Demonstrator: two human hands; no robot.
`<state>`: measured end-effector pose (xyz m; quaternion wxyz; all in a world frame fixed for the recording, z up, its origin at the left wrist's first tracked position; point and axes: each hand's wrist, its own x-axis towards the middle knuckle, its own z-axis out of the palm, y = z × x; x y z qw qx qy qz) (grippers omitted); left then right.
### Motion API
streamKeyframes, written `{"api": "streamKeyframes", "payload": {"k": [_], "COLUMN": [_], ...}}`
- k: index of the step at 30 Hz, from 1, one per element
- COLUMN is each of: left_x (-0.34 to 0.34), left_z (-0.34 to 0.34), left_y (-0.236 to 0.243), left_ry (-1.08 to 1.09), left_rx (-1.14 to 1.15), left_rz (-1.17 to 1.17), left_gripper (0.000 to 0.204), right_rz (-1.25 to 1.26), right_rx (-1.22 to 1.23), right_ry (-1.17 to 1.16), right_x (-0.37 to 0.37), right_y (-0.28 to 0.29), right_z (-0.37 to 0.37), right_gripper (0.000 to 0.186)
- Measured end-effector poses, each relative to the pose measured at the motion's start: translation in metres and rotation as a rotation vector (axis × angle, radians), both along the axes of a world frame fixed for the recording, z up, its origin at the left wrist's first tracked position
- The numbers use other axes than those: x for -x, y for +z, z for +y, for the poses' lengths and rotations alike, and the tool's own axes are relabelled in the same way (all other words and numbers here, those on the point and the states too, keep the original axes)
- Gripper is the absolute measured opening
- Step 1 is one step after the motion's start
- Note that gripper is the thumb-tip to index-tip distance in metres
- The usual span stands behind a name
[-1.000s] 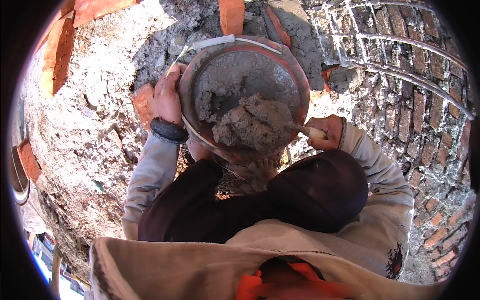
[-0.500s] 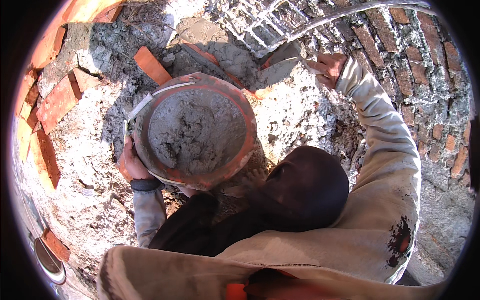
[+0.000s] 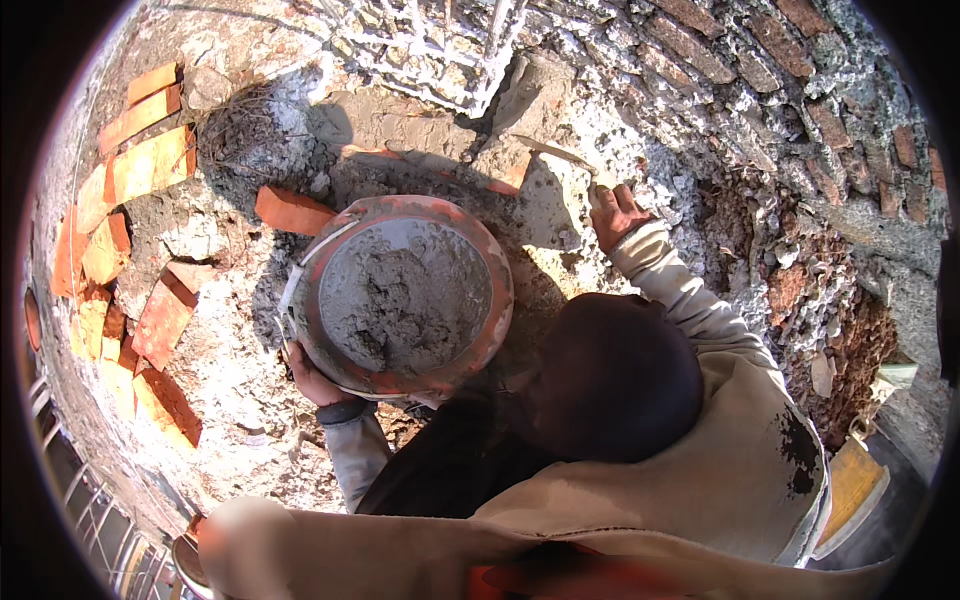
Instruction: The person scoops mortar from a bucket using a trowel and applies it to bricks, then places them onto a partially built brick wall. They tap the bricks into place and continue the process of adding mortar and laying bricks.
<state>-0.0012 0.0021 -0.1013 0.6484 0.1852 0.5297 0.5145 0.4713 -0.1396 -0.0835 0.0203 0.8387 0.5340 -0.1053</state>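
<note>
A round reddish basin (image 3: 497, 262) full of wet grey mortar (image 3: 400, 290) stands close to my body, with a pale handle (image 3: 290, 290) along its left side. My left hand (image 3: 315, 378) grips the lower left of its rim from outside. Farther off to the right, my right hand (image 3: 618, 215) is closed around the handle of a trowel, mostly hidden by the fingers. The trowel's blade (image 3: 555, 152) shows almost edge-on, just above mortar-smeared masonry. A single brick (image 3: 290, 210) lies against the basin's far left side.
Orange bricks (image 3: 150, 170) and broken pieces lie scattered at the left. A whitish metal lattice (image 3: 440, 80) sits at the far edge. Old brickwork (image 3: 690, 50) rises at the right. My dark-clothed knee (image 3: 620, 375) is beside the basin. A yellow object (image 3: 855, 490) shows at lower right.
The view has shifted, bringing more bricks in at the left. My right hand has come nearer with the trowel, whose blade has turned edge-on. My left hand stays on the basin's rim.
</note>
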Motion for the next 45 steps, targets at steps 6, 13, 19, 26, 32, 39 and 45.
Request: {"api": "streamKeyframes", "payload": {"k": [6,13,19,26,32,39,45], "left_x": [-0.006,-0.008,-0.02,-0.021,-0.018,-0.025,-0.006], "left_z": [-0.001,0.0,0.002,0.0,-0.003,0.002,0.001], "left_y": [0.001,0.001,0.01,0.014,0.016,0.018,0.003], "left_ry": [-0.023,-0.013,0.013,0.021,-0.007,0.04,0.007], "left_rx": [0.016,0.011,-0.013,0.034,0.057,0.067,0.025], "left_rz": [-0.049,-0.044,0.02,-0.058,-0.083,-0.081,0.035], "left_gripper": [0.055,0.056,0.053,0.054,0.053,0.05,0.052], "right_rz": [0.044,0.171,1.316,1.242,0.57,0.003,0.148], "right_rx": [0.034,-0.063,0.023,0.318,0.216,0.671,0.264], "right_ry": [-0.033,-0.053,-0.836,-0.405,0.165,0.552,0.347], "right_x": [-0.006,-0.012,-0.075,-0.041,-0.029,0.018,0.03], "right_y": [-0.013,-0.008,0.027,0.052,0.097,0.086,0.104], "right_z": [0.0,-0.015,0.044,0.03,0.022,0.12,0.151], "right_gripper": [0.045,0.048,0.04,0.044,0.039,0.032,0.034]}}
